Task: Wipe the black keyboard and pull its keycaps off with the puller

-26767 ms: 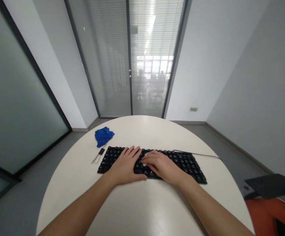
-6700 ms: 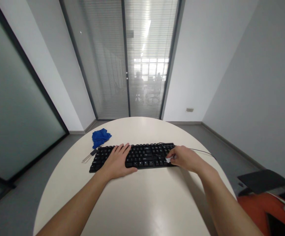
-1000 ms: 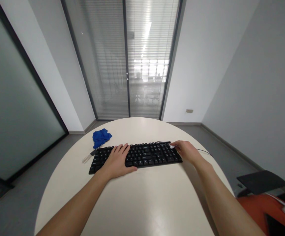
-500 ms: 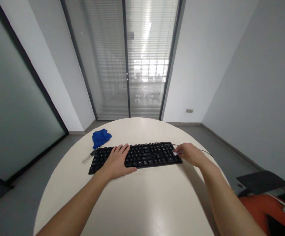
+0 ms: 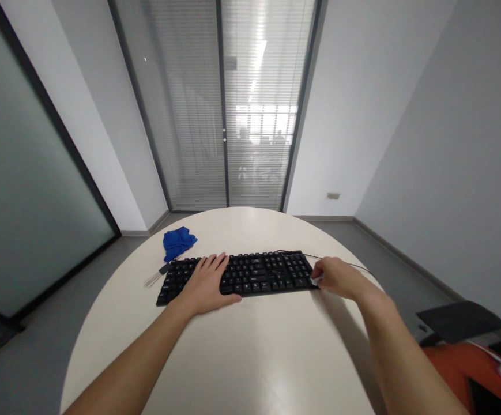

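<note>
A black keyboard (image 5: 259, 275) lies across the round table, angled slightly. My left hand (image 5: 204, 286) rests flat over its left part, fingers spread on the keys and thumb along the near edge. At the keyboard's right end, my right hand (image 5: 339, 275) pinches a small white tissue (image 5: 316, 280). The tissue is at the lower right corner of the number pad, mostly covered by my fingers.
A crumpled blue cloth (image 5: 178, 242) lies at the far left of the cream table (image 5: 250, 351). Beside it is a small black piece (image 5: 164, 268) with thin pale strips. The keyboard's cable (image 5: 360, 267) runs off the right edge. An orange item (image 5: 451, 366) sits at lower right.
My right hand has slid a little toward me and to the right with the tissue, down the number pad to its corner. My left hand has stayed in place.
</note>
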Motion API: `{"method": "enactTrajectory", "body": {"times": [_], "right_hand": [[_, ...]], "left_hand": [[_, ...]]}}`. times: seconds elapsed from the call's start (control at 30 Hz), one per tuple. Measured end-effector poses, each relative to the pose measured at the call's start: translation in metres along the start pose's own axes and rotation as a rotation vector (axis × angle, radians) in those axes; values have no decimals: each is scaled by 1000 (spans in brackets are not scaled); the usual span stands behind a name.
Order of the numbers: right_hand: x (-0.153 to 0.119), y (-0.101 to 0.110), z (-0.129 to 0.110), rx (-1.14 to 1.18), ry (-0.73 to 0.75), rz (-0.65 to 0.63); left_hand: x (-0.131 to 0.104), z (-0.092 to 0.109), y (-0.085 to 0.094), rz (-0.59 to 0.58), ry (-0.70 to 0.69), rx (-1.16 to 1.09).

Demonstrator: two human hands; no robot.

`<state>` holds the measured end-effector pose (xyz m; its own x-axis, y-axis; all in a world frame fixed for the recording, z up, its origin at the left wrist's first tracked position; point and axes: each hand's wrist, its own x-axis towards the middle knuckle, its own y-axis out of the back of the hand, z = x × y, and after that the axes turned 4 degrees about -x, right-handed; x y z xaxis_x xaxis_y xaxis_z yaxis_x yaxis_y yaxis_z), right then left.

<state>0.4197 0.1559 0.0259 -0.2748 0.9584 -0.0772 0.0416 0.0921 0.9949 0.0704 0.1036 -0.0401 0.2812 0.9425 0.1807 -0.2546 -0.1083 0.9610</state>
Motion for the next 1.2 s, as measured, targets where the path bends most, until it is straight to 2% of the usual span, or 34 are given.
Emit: {"method": "enactTrajectory", "body": {"times": [0.1, 0.17, 0.27, 0.33, 0.4, 0.47, 0.53, 0.63, 0.83, 1.2], "right_hand": [[-4, 2, -2, -27, -17, -11], [-3, 1, -3, -46, -48, 34], [6, -5, -7, -29, -64, 235], [15, -13, -11, 20, 24, 385], [25, -23, -17, 74, 120, 439], [33, -33, -22, 104, 177, 415], [37, -40, -26, 98, 166, 379], [37, -43, -30, 98, 182, 355], [30, -30, -35, 91, 181, 297], [5, -9, -34, 75, 176, 87]], "left_hand": [[0, 1, 1, -4, 4, 2], [0, 2, 1, -6, 4, 3], [0, 2, 1, -5, 1, 5], [0, 1, 1, -3, -1, 3], [0, 0, 0, -2, 0, -1], [0, -1, -1, -2, -1, -3], [0, -1, -1, -3, -3, -3], [-1, 0, 0, -6, -5, -7], [-1, 2, 2, -2, -3, -29], [-1, 2, 3, -6, 1, -8]]}}
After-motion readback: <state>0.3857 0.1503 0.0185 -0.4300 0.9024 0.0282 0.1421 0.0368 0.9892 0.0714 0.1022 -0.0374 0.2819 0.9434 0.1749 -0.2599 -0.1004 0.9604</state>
